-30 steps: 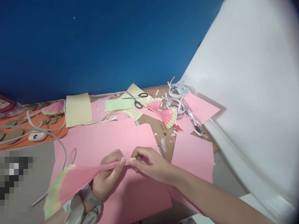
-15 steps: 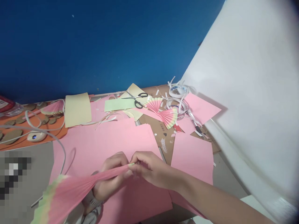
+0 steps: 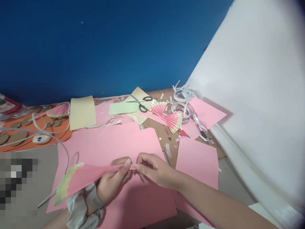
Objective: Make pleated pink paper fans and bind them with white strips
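In the head view, a pleated paper fan (image 3: pixel 88 176) is held above a large pink sheet (image 3: pixel 107 140), its pink folds spread toward the left side, where they end in a yellow and green edge, and gathered into a narrow band toward the middle. By the left hand (image 3: pixel 114 179) the gathered part is pinched, thumb on top and pressed down, with no gap seen between thumb and paper; the fingers beneath are partly hidden. By the right hand (image 3: pixel 154 168) the far end of the band is nipped just beside the left thumb, the thumb and forefinger brought together on it and the other fingers curled; how much paper lies inside that grip cannot be told. The step in hand is judged to be the squeezing and lining up of the folds at the narrow part. For the next move, a firm left pinch seems to be called for, so that the stack is not let slip, while small, careful fingertip work is asked of the right. Farther back, a bow-shaped pleated piece (image 3: pixel 164 117) with similar colouring is laid on the cardboard (image 3: pixel 157 128), with black-handled scissors (image 3: pixel 143 103) set near it, partly over a green strip (image 3: pixel 121 108). A watch (image 3: pixel 95 197) is worn on the left wrist.
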`<state>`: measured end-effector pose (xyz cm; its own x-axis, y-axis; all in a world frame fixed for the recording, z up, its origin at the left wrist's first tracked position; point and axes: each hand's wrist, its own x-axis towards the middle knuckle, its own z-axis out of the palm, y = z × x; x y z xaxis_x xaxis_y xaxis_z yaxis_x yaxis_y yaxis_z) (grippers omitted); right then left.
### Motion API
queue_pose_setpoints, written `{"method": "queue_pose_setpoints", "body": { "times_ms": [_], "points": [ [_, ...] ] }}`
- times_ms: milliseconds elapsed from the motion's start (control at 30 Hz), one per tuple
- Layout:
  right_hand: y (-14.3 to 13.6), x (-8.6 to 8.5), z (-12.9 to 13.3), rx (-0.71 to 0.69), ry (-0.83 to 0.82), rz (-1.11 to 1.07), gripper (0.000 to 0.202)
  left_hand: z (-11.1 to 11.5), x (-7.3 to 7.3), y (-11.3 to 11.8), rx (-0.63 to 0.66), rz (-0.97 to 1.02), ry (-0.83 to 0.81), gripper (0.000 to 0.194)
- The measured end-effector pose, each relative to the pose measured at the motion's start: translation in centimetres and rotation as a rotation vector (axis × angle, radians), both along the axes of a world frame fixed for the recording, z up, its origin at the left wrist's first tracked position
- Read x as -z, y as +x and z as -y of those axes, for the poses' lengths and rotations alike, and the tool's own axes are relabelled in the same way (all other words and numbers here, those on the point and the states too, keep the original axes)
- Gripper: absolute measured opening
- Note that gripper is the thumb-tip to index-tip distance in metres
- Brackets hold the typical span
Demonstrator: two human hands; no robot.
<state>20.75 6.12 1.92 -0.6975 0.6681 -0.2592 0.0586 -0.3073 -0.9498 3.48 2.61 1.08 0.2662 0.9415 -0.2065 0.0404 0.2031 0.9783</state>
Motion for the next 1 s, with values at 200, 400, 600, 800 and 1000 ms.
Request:
{"method": "queue_pose_setpoints", "body": {
  "times_ms": [200, 400, 600, 800, 1000],
  "points": [
    [0.5, 0.6, -0.8, 0.016, -0.04, -0.046, 0.034, -0.6, 0.5, -0.7, -0.129, 0.093, -0.014, 0.045],
    [0.8, 1.1, -1.4, 0.031, -0.041, -0.093, 0.033, -1.2, 1.2, -1.3, -0.241, 0.222, -0.055, 0.04],
    [0.6, 1.0, -1.2, 0.057, -0.044, -0.092, 0.031, -1.7, 0.9, -1.3, -0.284, 0.399, -0.13, 0.033],
    [0.7, 0.9, -1.4, 0.087, -0.049, -0.071, 0.03, -2.1, 0.5, -1.8, -0.323, 0.508, -0.187, 0.03],
    [0.8, 0.8, -1.5, 0.123, -0.084, -0.085, 0.032, -2.4, 0.4, -2.1, -0.394, 0.553, -0.203, 0.03]
  ]
}}
